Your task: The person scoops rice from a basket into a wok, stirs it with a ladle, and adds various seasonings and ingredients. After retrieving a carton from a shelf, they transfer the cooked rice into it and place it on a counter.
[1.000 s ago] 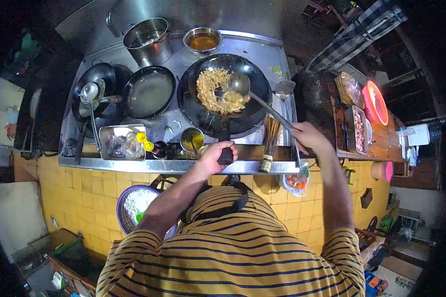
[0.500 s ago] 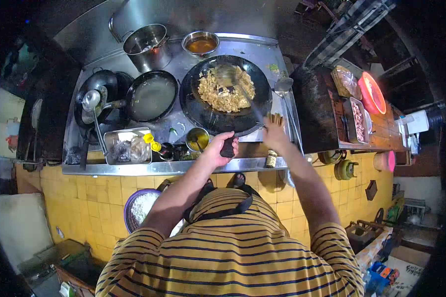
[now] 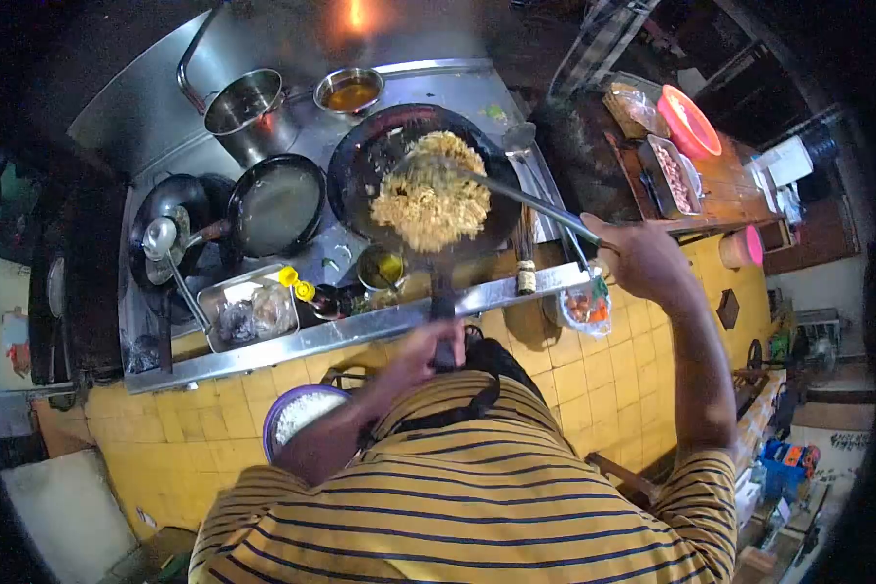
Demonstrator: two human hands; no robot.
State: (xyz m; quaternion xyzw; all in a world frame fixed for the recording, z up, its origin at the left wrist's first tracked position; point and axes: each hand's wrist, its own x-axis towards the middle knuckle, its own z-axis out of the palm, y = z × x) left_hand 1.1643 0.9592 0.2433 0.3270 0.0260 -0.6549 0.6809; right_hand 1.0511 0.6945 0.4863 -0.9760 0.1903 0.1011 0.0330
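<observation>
Holding one wok [image 3: 350,190], left grip [image 3: 430,350], one ladle [image 3: 545,206], right grip [image 3: 647,261], one heap [image 3: 428,212], apparently rice

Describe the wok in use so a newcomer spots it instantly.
On the steel stove, look for the large black wok just right of the shallow black pan. The left hand holds its handle. Unlike the pan, with cloudy-looking liquid, it contains golden-brown food.

Mustard-yellow shirt [image 3: 457,496] with thin dark stripes, short sleeves [image 3: 696,506], black strap [image 3: 443,419] across the front
</observation>
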